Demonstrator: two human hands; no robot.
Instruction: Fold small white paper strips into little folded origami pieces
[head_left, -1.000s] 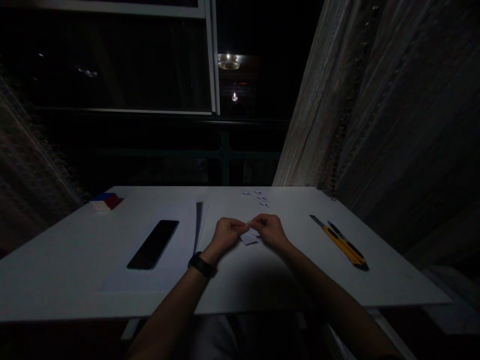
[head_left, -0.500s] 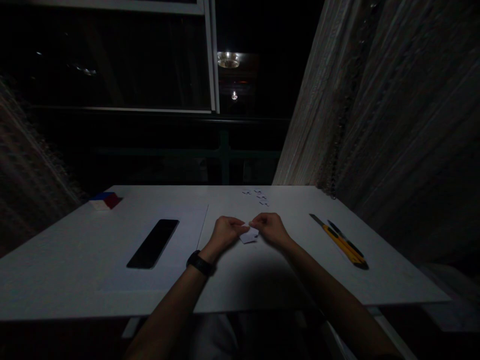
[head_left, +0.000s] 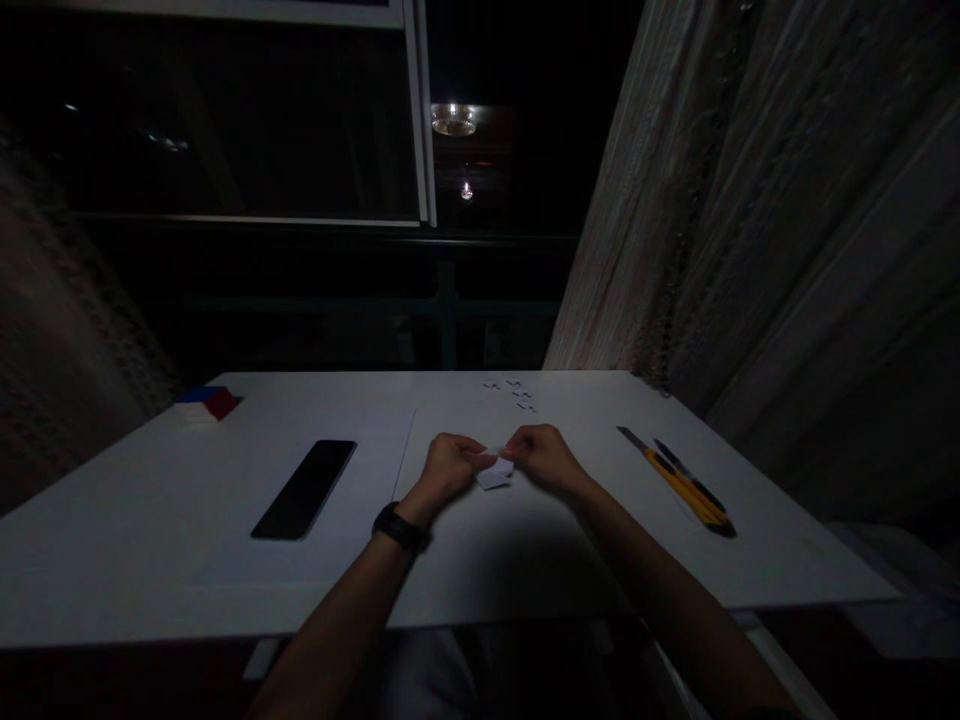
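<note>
Both hands meet over the middle of the white table (head_left: 465, 560), pinching one small piece of white paper (head_left: 493, 475). My left hand (head_left: 452, 462) grips its left side between thumb and fingers; a black watch (head_left: 401, 527) is on that wrist. On the paper's upper right edge, my right hand (head_left: 544, 455) is closed with thumb and forefinger together. The paper looks folded or creased, and its upper part is partly covered by the fingertips. Beyond the hands lie several small paper pieces with dark marks (head_left: 523, 395).
A black phone (head_left: 304, 490) rests on a large white sheet (head_left: 375, 470) at left. A puzzle cube (head_left: 206, 403) sits at the far left corner. To the right lie a yellow utility knife (head_left: 686, 490) and a dark pen (head_left: 690, 475). Curtains (head_left: 622, 200) hang behind.
The right fingers have shifted slightly along the paper's upper edge, and the paper's visible shape has changed a little. The left hand stays nearly in place, still gripping it.
</note>
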